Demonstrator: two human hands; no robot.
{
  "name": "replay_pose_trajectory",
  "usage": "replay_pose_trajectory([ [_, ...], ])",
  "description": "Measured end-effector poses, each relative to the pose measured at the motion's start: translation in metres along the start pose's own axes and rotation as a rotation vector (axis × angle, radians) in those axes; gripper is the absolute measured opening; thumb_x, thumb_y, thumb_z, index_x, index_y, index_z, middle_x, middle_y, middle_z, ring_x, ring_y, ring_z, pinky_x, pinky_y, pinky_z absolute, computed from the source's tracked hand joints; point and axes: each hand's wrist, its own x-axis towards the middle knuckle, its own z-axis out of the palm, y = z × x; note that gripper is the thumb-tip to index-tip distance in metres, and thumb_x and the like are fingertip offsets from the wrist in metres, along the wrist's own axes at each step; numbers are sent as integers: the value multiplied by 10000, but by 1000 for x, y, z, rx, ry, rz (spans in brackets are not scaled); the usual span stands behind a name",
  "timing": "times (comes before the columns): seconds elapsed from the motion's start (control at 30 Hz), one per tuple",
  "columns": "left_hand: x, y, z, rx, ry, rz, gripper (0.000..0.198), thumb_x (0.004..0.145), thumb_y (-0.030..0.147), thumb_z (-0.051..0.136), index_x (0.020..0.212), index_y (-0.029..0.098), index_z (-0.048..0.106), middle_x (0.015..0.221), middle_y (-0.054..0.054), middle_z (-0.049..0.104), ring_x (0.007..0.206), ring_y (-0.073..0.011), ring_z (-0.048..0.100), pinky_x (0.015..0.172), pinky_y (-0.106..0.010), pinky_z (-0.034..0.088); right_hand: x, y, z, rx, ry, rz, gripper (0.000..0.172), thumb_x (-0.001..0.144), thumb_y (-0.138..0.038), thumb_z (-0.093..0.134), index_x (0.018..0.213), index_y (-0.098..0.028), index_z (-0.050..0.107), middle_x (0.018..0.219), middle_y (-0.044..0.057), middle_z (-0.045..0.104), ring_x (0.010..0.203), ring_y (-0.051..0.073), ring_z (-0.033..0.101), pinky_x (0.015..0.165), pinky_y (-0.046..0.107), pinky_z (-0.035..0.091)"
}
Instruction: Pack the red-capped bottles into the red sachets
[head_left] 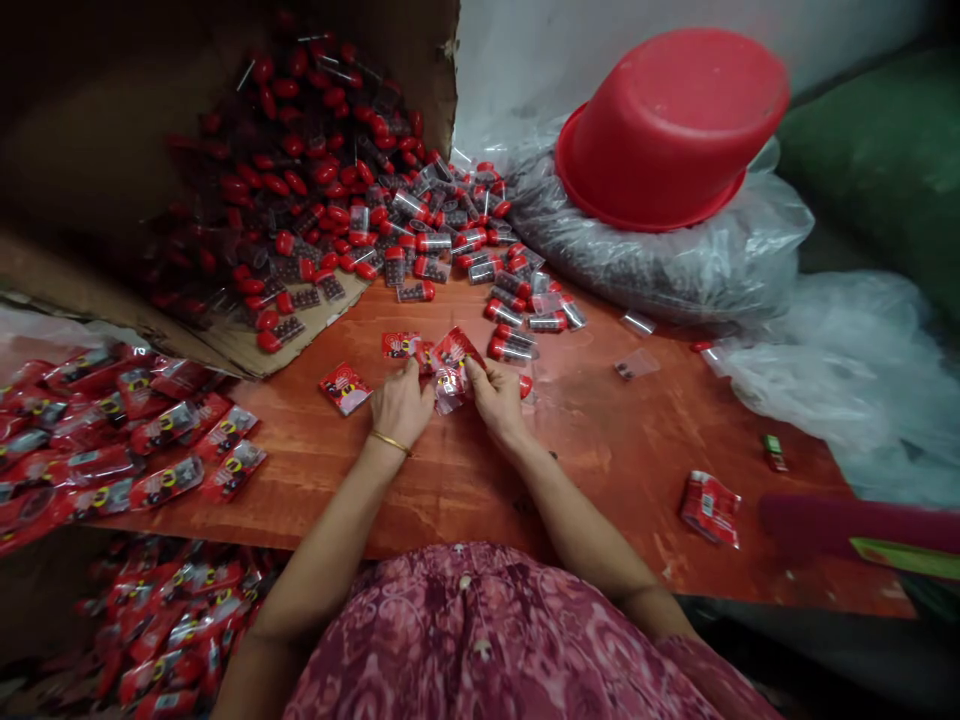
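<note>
Both hands meet over the middle of the red-brown table, holding a red printed plastic packet (456, 352) between them. My left hand (403, 402), with a gold bangle at the wrist, pinches the packet's left side. On the right edge, my right hand (495, 400) grips it with thumb and fingers. A clear part of the packet shows between the hands. Left of my left hand lies a stack of red printed packets (345, 388), and another red packet (400, 344) is just beyond it. A red-capped clear tube (513, 346) rests beyond my right hand.
An open cardboard box (330, 325) spills red-capped tubes onto the table. Filled red packets (169, 425) pile up at left, with more below the edge. A red tub (675, 130) sits upside down on a plastic sack (660, 270). A folded red packet (711, 508) lies at right.
</note>
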Motion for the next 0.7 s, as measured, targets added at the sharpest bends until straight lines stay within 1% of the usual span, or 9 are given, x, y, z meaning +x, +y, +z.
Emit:
replay_pose_trajectory([
  [0.03,2,2,-3,59,-12,9,413,853,350,414,1148,89,538,969,-180,662,878,-276,622,690,-325,429,-1,0,1,-1,5,-1,432,771,-524,480,507,-203,364,470,-60,331,453,72,290,448,217,249],
  [0.1,6,2,-8,126,-32,32,391,864,307,387,1125,65,549,1012,-194,643,921,-286,611,731,-342,437,-3,0,2,6,14,5,451,763,-539,485,497,-206,340,463,-64,307,450,69,274,444,218,236],
  [0.17,9,-3,-11,117,-14,80,334,869,268,371,1023,108,620,1036,-167,638,934,-273,607,775,-347,437,-5,-1,2,43,-17,21,434,736,-546,516,508,-199,389,476,-58,354,463,72,310,455,215,264],
  [0.23,8,-9,-12,9,53,97,300,856,296,417,950,156,665,1045,-133,647,936,-259,610,815,-349,434,-7,-3,2,113,-80,57,396,706,-545,550,553,-189,469,514,-43,441,484,80,370,473,213,310],
  [0.33,1,-16,-9,-394,160,27,362,778,393,551,1058,184,646,1038,-106,669,883,-229,625,794,-322,452,-9,-7,3,187,-114,117,374,707,-540,547,591,-187,505,526,-38,479,469,81,394,469,212,336],
  [0.4,-6,-15,-4,-770,103,-47,440,752,461,563,1081,178,636,968,-88,689,768,-188,633,682,-275,472,-11,-9,6,174,-81,116,383,728,-539,520,576,-189,485,501,-47,445,453,77,373,463,210,328],
  [0.5,-14,-5,4,-1197,-25,-134,438,691,538,598,896,159,678,745,-35,674,600,-123,589,531,-209,440,-16,-8,14,95,-55,64,412,757,-560,466,575,-190,467,508,-48,420,479,81,377,485,210,332],
  [0.6,-14,6,8,-1369,3,-281,408,552,523,716,697,148,646,550,25,587,480,-71,515,460,-169,391,-20,-7,13,-101,-110,14,452,823,-556,363,596,-184,483,535,-30,445,510,98,407,507,221,334],
  [0.7,-10,12,5,-1438,31,-434,423,446,490,775,573,139,577,466,52,535,414,-42,470,419,-148,354,-16,-10,-3,-516,-89,-43,424,888,-469,318,766,-158,578,695,38,568,633,148,493,587,259,362],
])
